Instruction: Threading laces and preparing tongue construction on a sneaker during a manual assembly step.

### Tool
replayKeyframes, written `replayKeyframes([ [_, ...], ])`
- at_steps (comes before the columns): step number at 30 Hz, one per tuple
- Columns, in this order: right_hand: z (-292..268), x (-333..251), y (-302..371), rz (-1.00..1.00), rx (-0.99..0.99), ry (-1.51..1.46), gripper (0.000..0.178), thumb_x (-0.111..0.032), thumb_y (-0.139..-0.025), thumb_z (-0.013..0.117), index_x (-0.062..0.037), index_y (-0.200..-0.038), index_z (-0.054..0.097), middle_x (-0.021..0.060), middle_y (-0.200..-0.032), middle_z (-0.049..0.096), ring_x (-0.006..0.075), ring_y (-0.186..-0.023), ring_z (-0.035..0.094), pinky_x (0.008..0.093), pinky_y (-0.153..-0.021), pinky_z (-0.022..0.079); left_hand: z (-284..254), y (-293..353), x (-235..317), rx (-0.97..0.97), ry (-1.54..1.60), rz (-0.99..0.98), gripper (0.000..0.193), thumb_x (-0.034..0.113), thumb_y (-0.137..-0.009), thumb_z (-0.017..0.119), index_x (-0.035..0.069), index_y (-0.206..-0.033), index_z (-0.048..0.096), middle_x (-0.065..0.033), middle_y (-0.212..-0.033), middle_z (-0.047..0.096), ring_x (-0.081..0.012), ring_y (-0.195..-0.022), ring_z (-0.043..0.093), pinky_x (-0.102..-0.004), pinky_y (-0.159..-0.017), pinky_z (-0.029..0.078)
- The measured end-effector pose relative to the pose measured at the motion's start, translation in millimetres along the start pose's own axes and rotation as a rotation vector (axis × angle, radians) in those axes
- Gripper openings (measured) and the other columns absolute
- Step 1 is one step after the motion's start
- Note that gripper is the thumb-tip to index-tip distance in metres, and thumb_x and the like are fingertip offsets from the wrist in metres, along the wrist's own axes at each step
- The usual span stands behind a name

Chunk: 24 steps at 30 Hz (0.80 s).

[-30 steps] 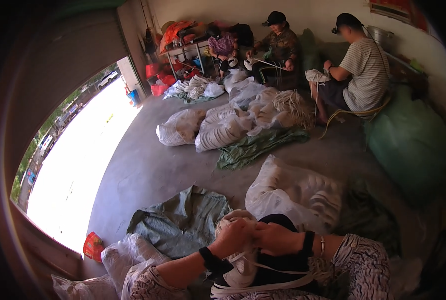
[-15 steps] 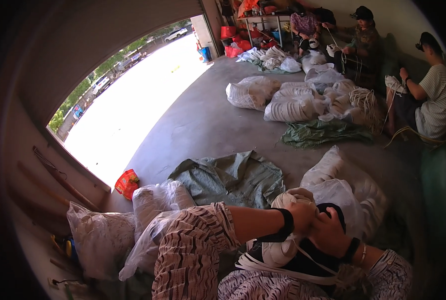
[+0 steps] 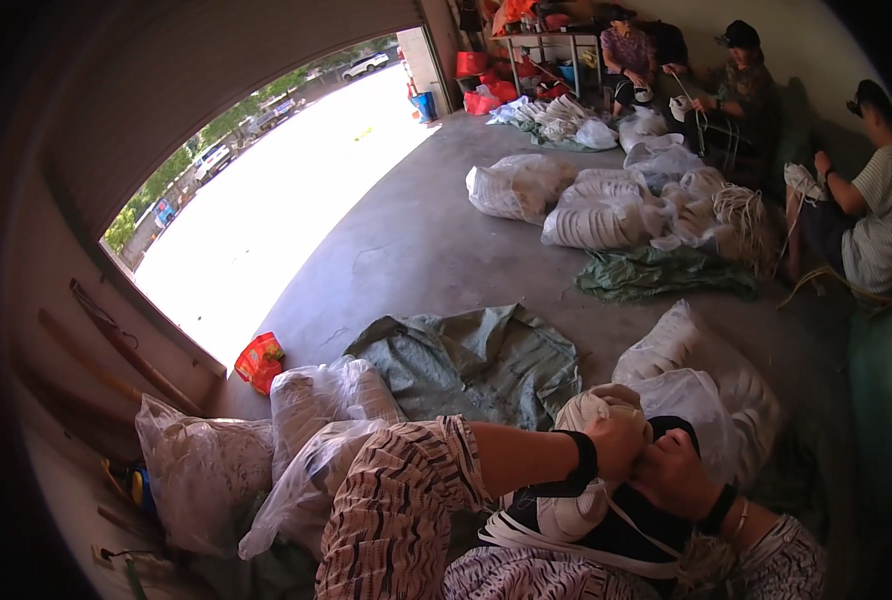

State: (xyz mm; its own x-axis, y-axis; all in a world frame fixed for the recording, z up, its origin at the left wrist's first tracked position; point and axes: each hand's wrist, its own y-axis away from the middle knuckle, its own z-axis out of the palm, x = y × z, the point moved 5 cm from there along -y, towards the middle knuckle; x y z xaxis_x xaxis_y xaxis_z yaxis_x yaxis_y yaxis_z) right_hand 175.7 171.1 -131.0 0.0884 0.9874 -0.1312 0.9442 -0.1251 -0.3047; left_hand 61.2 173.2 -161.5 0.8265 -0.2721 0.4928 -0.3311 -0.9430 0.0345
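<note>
In front of me a cream, rounded, shoe-shaped piece (image 3: 578, 510) sits over my lap on dark cloth. My left hand (image 3: 616, 446) is closed against its upper end, the knuckles outward. My right hand (image 3: 674, 470) is beside it on the right, fingers bent in a pinch close to the left hand. What the right fingers hold is hidden. White flat cords (image 3: 536, 540) lie across my lap below the piece, and a bunch of pale strands (image 3: 704, 562) hangs under my right wrist.
Clear bags of pale pieces (image 3: 206, 470) stand at my left; another bag (image 3: 711, 370) lies beyond my hands. A green woven sheet (image 3: 466, 360) and a red bag (image 3: 260, 362) are on the floor. Several people sit at the back right, near more filled bags (image 3: 606, 215).
The whole view has shifted slightly, moving things right and down. My hands stay close together at the cream piece, with the right fingers now drawn in more tightly.
</note>
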Motion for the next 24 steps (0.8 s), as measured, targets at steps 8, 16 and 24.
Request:
replayKeyframes([
  [8, -3, -5, -4, -0.022, 0.038, 0.118, 0.009, -0.02, -0.073, 0.066, -0.0152, -0.078, 0.06, 0.0029, -0.081, 0.05, 0.022, -0.082, 0.051, 0.0479, -0.086, 0.037, -1, -4, 1, -0.024, -0.13, 0.006, 0.024, 0.014, -0.068, 0.063, -0.001, -0.088, 0.062, -0.017, -0.086, 0.062, -0.0328, -0.082, 0.065, -0.0418, -0.061, 0.052],
  [16, -15, -2, -2, 0.174, 0.07, -0.209, 0.014, -0.017, -0.072, 0.069, -0.0136, -0.083, 0.062, 0.0032, -0.079, 0.058, 0.0232, -0.075, 0.058, 0.0403, -0.078, 0.042, -42, 38, -27, 0.247, 0.905, -0.189, 0.019, 0.02, -0.089, 0.059, 0.001, -0.094, 0.06, -0.0086, -0.071, 0.055, -0.0083, -0.071, 0.055, -0.0282, -0.055, 0.048],
  [24, 29, -32, -34, 0.436, -0.015, -0.455, 0.021, -0.021, -0.087, 0.058, -0.0042, -0.099, 0.055, 0.0107, -0.076, 0.063, 0.0231, -0.061, 0.064, 0.0341, -0.054, 0.051, -62, 74, 9, 0.33, 0.183, 0.115, 0.009, 0.012, -0.086, 0.058, 0.006, -0.092, 0.06, -0.0079, -0.092, 0.058, -0.0261, -0.088, 0.06, -0.0348, -0.069, 0.051],
])
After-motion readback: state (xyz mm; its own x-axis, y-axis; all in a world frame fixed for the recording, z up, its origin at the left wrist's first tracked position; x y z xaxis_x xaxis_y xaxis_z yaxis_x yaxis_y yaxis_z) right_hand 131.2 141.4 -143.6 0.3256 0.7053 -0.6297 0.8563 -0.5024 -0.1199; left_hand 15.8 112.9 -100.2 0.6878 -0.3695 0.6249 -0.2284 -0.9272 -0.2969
